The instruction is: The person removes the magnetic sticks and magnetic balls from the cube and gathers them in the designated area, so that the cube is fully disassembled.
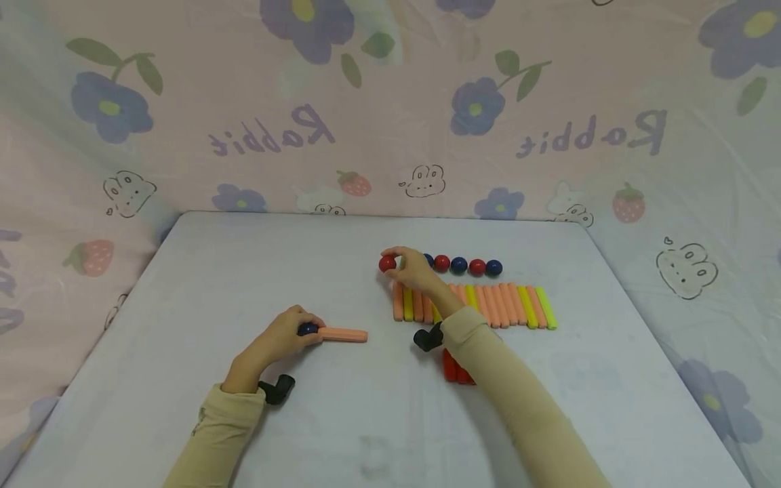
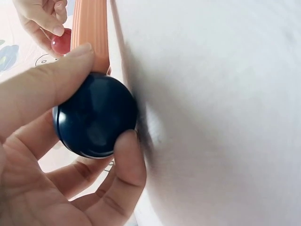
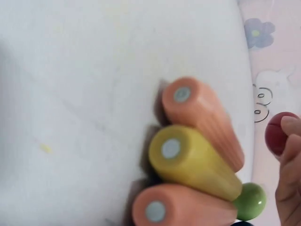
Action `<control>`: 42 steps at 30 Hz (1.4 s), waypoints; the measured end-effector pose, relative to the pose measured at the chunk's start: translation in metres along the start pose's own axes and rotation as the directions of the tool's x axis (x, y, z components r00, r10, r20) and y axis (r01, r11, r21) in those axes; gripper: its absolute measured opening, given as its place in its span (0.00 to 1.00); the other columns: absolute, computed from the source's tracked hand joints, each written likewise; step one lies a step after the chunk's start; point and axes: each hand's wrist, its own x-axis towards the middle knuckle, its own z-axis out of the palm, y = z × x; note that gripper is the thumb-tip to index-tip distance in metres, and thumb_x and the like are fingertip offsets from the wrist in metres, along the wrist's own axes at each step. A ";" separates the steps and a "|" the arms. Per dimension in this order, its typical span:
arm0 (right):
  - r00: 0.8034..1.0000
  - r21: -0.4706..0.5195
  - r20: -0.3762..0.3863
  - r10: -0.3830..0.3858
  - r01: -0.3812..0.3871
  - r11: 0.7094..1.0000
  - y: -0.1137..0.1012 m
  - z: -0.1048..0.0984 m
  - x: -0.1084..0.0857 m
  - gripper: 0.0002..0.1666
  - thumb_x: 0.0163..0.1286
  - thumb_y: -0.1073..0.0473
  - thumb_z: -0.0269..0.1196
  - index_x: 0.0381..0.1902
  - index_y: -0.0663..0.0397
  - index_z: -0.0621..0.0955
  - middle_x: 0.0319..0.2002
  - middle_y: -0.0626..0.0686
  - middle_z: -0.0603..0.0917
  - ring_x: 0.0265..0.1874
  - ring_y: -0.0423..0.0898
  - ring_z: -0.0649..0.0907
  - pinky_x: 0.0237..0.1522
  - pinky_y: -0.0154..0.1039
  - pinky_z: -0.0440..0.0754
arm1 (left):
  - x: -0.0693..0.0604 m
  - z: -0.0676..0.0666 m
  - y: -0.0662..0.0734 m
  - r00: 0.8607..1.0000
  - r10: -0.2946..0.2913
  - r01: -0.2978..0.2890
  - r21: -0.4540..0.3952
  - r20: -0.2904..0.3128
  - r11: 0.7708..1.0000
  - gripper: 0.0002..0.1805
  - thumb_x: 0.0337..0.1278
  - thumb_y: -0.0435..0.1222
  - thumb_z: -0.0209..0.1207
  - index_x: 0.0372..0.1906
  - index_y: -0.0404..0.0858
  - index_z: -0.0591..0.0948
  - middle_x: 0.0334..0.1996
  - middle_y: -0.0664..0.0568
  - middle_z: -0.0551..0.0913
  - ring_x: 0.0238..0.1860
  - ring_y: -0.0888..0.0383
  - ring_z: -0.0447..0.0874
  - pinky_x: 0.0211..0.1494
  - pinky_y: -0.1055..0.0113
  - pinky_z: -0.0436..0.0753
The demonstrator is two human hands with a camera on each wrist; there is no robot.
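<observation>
My left hand (image 1: 287,334) grips a dark blue ball (image 2: 96,117) between thumb and fingers, low over the white table. An orange ribbed rod (image 1: 344,335) meets the ball end-on and points right; the thumb tip also touches this rod in the left wrist view. Farther back, my right hand (image 1: 415,270) pinches a red ball (image 1: 387,263) between thumb and fingertips. That ball is at the left end of a row of balls, just beyond the row of rods. Behind the rods in the right wrist view sits a green ball (image 3: 250,201).
Orange and yellow rods (image 1: 503,305) lie side by side, with pale metal discs in their near ends. Blue and red balls (image 1: 459,265) line up behind them. Red rods (image 1: 451,367) lie partly under the right sleeve. A printed curtain (image 1: 390,135) surrounds the white table (image 1: 244,271).
</observation>
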 end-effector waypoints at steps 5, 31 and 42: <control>0.999 -0.035 -0.036 0.006 -0.008 0.999 0.005 0.000 0.010 0.26 0.68 0.60 0.61 0.64 0.51 0.73 0.61 0.56 0.77 0.37 0.47 0.75 0.38 0.32 0.76 | -0.001 -0.001 0.001 1.000 0.000 0.000 0.002 0.000 1.000 0.13 0.60 0.36 0.62 0.47 0.34 0.83 0.45 0.37 0.77 0.46 0.46 0.77 0.52 0.48 0.79; 0.990 -0.186 -0.091 0.106 -0.122 0.975 0.018 0.002 0.034 0.27 0.66 0.58 0.63 0.63 0.48 0.75 0.62 0.57 0.78 0.52 0.53 0.77 0.59 0.46 0.77 | 0.000 0.000 0.000 1.000 0.009 -0.009 0.001 -0.024 1.000 0.12 0.60 0.35 0.62 0.47 0.34 0.83 0.44 0.38 0.78 0.44 0.48 0.77 0.51 0.50 0.80; 0.990 -0.167 -0.101 0.098 -0.114 0.979 0.018 -0.004 0.027 0.26 0.68 0.58 0.61 0.64 0.48 0.74 0.64 0.55 0.77 0.53 0.52 0.77 0.62 0.46 0.77 | -0.001 -0.002 -0.001 0.999 0.042 -0.043 -0.020 -0.027 0.999 0.12 0.59 0.38 0.62 0.45 0.35 0.84 0.43 0.38 0.78 0.42 0.50 0.76 0.49 0.53 0.80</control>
